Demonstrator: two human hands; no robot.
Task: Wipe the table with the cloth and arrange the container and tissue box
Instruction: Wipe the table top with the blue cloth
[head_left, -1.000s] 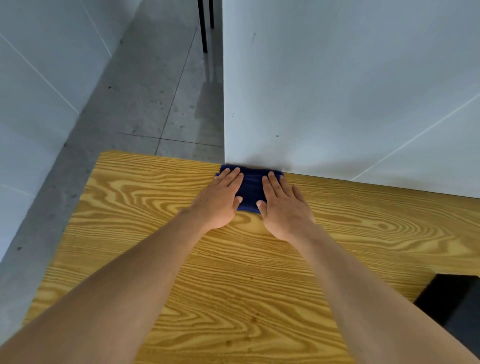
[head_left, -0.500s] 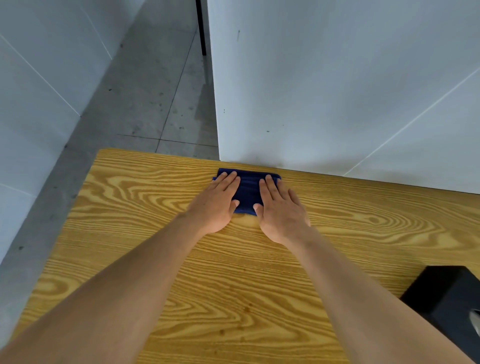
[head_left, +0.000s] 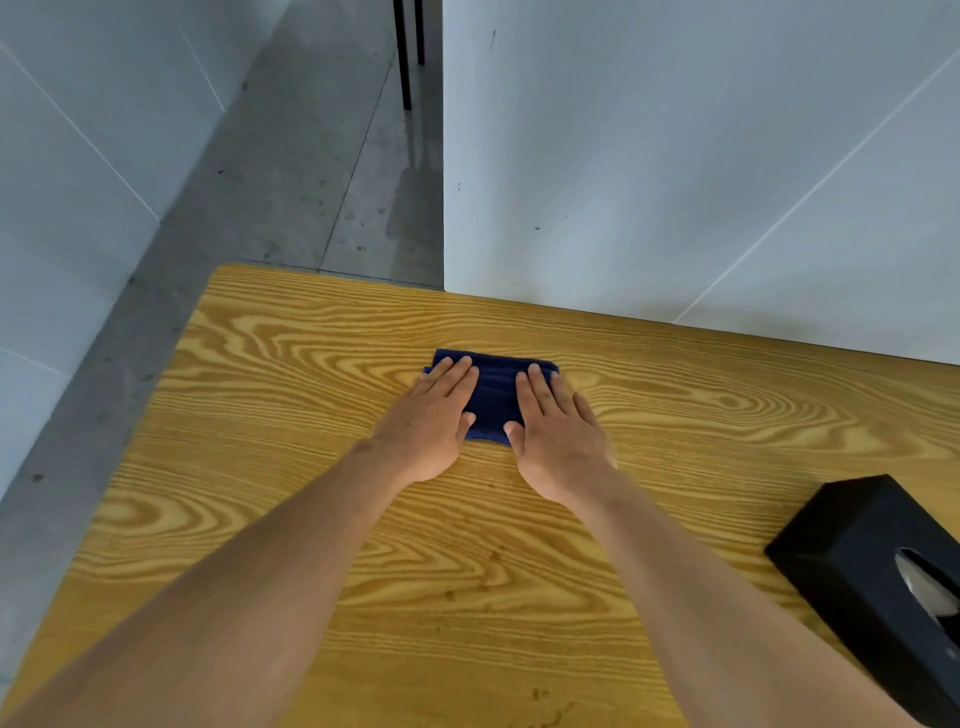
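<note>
Pale grey wall panels stood behind the far edge of the yellow wood-grain table (head_left: 291, 467), with a strip of concrete floor off beyond the left hand. Both hands lay flat, fingers straight and together, pressing a folded dark blue cloth (head_left: 493, 402) onto the tabletop. The left hand (head_left: 431, 421) covered the cloth's left end and the right hand (head_left: 558, 441) its right end, so only a band of blue showed between the two thumbs and past the fingertips. Neither hand gripped or bunched the fabric; both simply bore down on it.

The cloth's long axis ran crosswise, from one hand to the other, roughly parallel to the table's far edge and a little short of it. That suggested a wiping stroke in progress, and with the cloth lying broadside, a pull toward the body would likely sweep the widest band.

A black rectangular tissue box (head_left: 862, 577) with a white tissue in its slot sat well off to the right of the right hand and nearer the body, touching neither arm. The right hand was clearly the nearer one for reaching it. No container was in view.
</note>
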